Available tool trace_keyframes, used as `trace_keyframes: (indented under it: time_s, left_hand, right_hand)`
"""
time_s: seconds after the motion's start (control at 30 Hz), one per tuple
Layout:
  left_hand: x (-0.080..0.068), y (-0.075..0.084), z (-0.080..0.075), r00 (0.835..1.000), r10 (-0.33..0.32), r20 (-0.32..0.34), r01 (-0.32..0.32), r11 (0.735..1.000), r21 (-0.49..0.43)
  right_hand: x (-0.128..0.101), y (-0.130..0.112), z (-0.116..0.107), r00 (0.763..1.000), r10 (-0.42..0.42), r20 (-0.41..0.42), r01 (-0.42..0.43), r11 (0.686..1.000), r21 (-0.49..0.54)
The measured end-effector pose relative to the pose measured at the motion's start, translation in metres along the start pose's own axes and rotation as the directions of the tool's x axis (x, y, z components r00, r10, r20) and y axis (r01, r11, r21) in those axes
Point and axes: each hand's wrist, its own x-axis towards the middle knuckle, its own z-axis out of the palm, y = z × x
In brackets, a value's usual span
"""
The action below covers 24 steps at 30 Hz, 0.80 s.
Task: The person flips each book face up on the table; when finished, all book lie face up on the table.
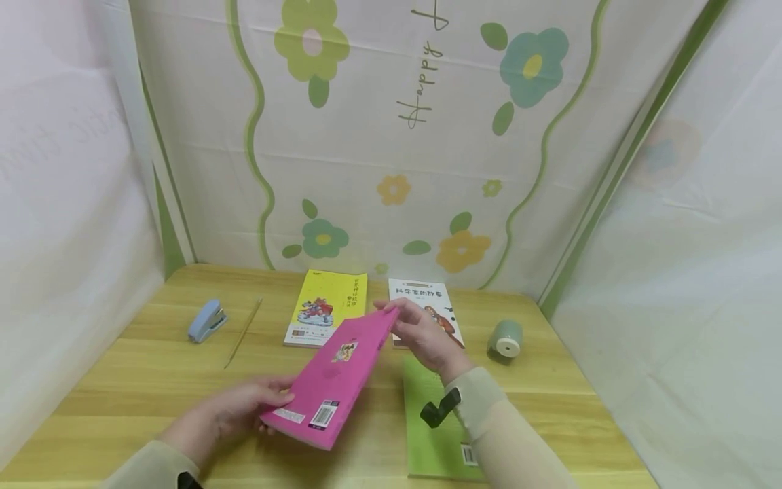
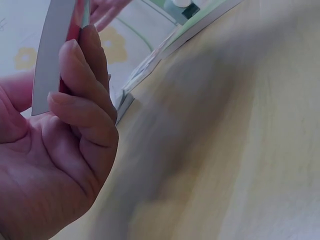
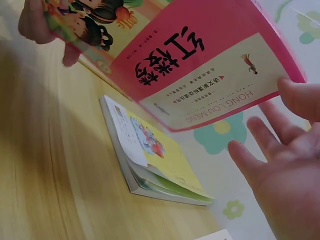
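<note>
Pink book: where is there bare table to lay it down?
Bare wood lies front left, below the stapler and pencil, under the left hand. The right edge beside the sharpener is free but narrow. The middle is crowded: yellow book, white book, green book.

Held book (image 1: pixel 332 380): magenta-pink cover, white barcode label; front shows red characters on a cream panel. Yellow book (image 1: pixel 326 307) with cartoon print. White book (image 1: pixel 427 309), brown figure. Green book (image 1: pixel 434 435). Stapler (image 1: pixel 206 320) pale blue. Backdrop (image 1: pixel 391 136) white, green wavy lines, pastel flowers. Table (image 1: pixel 153 367) light wood.
</note>
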Motion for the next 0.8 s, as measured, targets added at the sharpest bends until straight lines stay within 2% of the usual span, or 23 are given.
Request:
trace_keyframes:
  time_s: [0.1,0.27,0.4,0.53,0.63,0.77,0.8]
  left_hand:
    - [0.002,-0.003,0.001,0.999,-0.005,0.038,0.006,1.0,-0.013]
    - [0.006,-0.007,0.007,0.992,-0.025,0.122,0.03,0.999,-0.038]
    - [0.011,-0.01,0.015,0.98,-0.045,0.191,0.053,0.998,-0.034]
    - [0.014,-0.012,0.026,0.981,-0.034,0.193,0.042,0.998,-0.039]
    - [0.016,-0.012,0.033,0.976,-0.026,0.218,0.041,0.997,-0.067]
    - [0.017,-0.007,0.041,0.956,-0.019,0.292,0.056,0.991,-0.119]
    - [0.017,-0.006,0.042,0.958,-0.011,0.285,0.053,0.989,-0.138]
  right_hand:
    - [0.0,-0.002,0.0,0.999,-0.016,0.038,0.016,1.0,0.006]
    - [0.002,-0.006,0.003,0.999,-0.028,0.044,0.029,0.999,-0.016]
    - [0.007,-0.01,0.006,0.999,-0.033,0.011,0.033,0.999,-0.034]
    - [0.012,-0.014,0.008,0.999,-0.006,-0.033,0.004,0.999,-0.042]
    - [0.014,-0.016,0.01,0.998,0.019,-0.052,-0.021,0.999,-0.047]
    - [0.016,-0.02,0.012,0.994,0.049,-0.097,-0.057,0.996,-0.075]
    - [0.016,-0.021,0.013,0.991,0.064,-0.118,-0.074,0.994,-0.085]
